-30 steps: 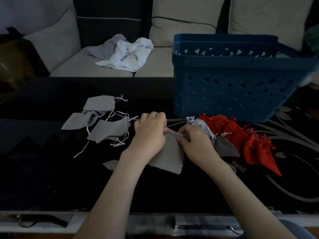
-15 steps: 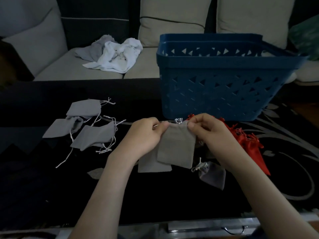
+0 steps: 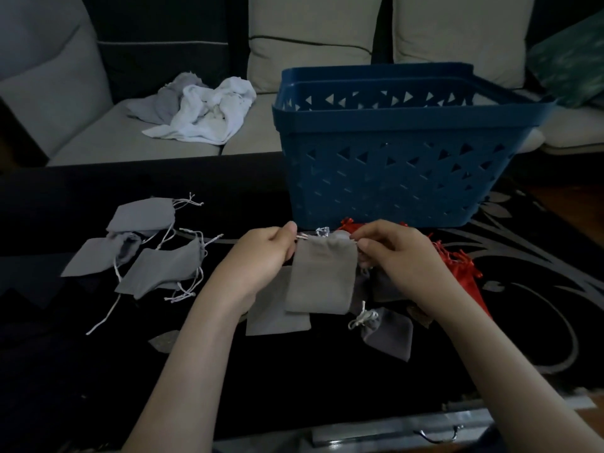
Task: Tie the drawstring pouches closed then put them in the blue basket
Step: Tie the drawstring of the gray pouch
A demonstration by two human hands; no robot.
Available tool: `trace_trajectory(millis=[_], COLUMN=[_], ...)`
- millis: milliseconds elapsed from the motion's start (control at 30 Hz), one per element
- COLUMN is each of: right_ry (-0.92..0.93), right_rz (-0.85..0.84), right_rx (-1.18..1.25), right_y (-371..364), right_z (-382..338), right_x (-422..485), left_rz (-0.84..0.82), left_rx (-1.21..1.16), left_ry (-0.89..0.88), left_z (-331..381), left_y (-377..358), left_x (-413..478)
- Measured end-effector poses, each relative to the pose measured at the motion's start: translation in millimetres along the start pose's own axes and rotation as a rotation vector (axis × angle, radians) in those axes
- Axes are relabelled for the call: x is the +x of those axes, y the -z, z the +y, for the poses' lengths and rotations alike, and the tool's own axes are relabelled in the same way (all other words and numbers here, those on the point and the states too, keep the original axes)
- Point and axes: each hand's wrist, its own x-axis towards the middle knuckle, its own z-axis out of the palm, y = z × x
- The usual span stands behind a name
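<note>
Grey pouch [image 3: 322, 276] hung at frame centre, below the blue basket [image 3: 392, 178], each top corner's drawstring [image 3: 302, 237] pinched by the left grip [image 3: 261, 256] and right grip [image 3: 395, 256]; pulling both drawstrings evenly outward should cinch the mouth before knotting.

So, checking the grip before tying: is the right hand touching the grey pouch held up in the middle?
Touching. The head view shows the right hand pinching the top right corner of the grey pouch; no gap.
</note>
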Motion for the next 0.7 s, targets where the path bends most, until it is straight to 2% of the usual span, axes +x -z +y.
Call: trace_trajectory(millis=[67, 200, 267, 433, 700], right_ry=[0.009, -0.017, -0.039, -0.032, -0.060], right_rz=[0.011, -0.030, -0.042, 0.002, 0.017], right_rx=[-0.050, -0.131, -0.123, -0.097, -0.113], right_y=[1, 6, 9, 12, 15], right_z=[2, 6, 9, 9, 4], right_x=[-1, 3, 6, 4, 1], left_rz=[-0.016, -0.066, -0.077, -0.082, 0.057], left_rx=[-0.294, -1.234, -1.450, -1.334, -1.254], left_ry=[0.051, 0.075, 0.051, 0.093, 0.140], left_z=[2, 13, 11, 6, 10], left_y=[-1, 7, 11, 7, 7], left_x=[1, 1, 1, -1, -1])
